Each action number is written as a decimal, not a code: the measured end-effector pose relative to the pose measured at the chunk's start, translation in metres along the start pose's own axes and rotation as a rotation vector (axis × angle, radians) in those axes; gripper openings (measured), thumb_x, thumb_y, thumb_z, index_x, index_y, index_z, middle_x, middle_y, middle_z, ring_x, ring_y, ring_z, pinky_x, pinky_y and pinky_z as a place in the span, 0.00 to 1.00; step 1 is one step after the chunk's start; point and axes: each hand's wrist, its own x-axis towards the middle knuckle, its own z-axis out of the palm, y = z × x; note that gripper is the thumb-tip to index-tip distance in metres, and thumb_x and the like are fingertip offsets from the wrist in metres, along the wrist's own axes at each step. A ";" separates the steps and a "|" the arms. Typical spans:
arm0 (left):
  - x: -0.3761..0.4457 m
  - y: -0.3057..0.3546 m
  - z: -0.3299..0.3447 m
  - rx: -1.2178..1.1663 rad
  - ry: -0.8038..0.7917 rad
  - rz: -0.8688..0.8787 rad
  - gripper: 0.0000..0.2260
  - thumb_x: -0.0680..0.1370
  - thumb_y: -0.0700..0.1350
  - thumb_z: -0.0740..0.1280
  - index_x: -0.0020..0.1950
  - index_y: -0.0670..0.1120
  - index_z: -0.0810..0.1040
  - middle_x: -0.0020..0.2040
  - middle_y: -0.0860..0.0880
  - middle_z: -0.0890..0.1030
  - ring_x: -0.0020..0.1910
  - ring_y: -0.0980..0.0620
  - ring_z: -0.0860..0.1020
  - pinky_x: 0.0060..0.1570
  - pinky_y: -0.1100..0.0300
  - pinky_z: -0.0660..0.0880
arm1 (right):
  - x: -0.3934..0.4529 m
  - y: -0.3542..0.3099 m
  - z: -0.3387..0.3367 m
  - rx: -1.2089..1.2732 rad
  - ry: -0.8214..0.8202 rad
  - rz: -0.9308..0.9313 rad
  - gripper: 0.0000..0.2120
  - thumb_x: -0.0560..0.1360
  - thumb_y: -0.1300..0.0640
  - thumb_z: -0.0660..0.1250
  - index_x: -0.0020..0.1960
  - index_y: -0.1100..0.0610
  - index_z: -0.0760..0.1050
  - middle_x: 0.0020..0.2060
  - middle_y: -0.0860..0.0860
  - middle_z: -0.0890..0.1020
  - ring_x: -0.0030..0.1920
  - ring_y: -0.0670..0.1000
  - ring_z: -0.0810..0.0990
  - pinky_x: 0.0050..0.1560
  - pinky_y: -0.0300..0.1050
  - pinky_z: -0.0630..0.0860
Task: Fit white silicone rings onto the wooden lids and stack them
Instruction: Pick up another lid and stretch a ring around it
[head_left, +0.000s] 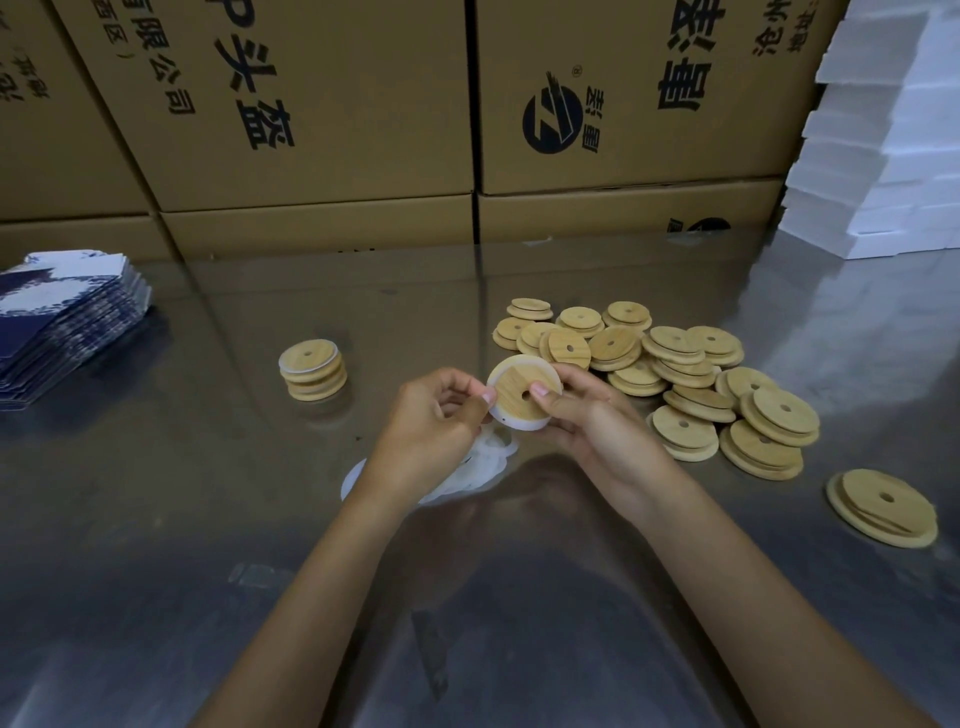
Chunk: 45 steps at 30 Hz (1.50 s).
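Cards (67, 317) are stacked at nine o'clock, with a short stack (313, 369) of ringed lids right of them. At centre a lid (522, 397) with a white ring (519, 423) around it is pinched by the left hand (431, 431) and right hand (597, 421), above loose rings (485, 465). Bare lids (675, 374) are heaped at two o'clock.

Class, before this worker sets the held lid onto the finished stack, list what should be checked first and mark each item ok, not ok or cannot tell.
1. Held lid secure in both hands, left hand and right hand: ok.
2. White ring seated all round the lid: cannot tell, the far edge and fingers hide part of it.
3. Finished stack standing straight enough to take another: ok.
4. Path from hands to stack free of objects: ok.
5. Spare rings within reach under the left hand: ok.
6. Unfitted lids kept apart from the stack: ok.
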 end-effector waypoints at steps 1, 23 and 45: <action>-0.001 0.000 0.001 0.021 0.006 0.009 0.05 0.78 0.43 0.69 0.44 0.44 0.81 0.39 0.48 0.85 0.43 0.48 0.84 0.49 0.52 0.82 | 0.000 0.000 0.000 -0.005 0.002 -0.010 0.12 0.79 0.63 0.67 0.62 0.62 0.79 0.54 0.59 0.86 0.56 0.55 0.85 0.55 0.44 0.81; 0.002 -0.003 0.001 0.120 0.105 0.037 0.06 0.76 0.39 0.67 0.42 0.47 0.81 0.35 0.51 0.84 0.37 0.56 0.81 0.38 0.63 0.77 | -0.004 0.000 0.009 -0.076 0.047 0.010 0.11 0.78 0.64 0.68 0.59 0.63 0.81 0.55 0.63 0.84 0.60 0.65 0.81 0.65 0.64 0.75; -0.003 -0.001 0.008 0.143 -0.063 0.040 0.04 0.77 0.45 0.70 0.44 0.46 0.80 0.36 0.46 0.82 0.33 0.58 0.76 0.34 0.69 0.71 | 0.000 -0.003 0.003 0.213 0.004 0.013 0.14 0.79 0.63 0.67 0.64 0.65 0.77 0.53 0.58 0.85 0.53 0.54 0.85 0.56 0.46 0.82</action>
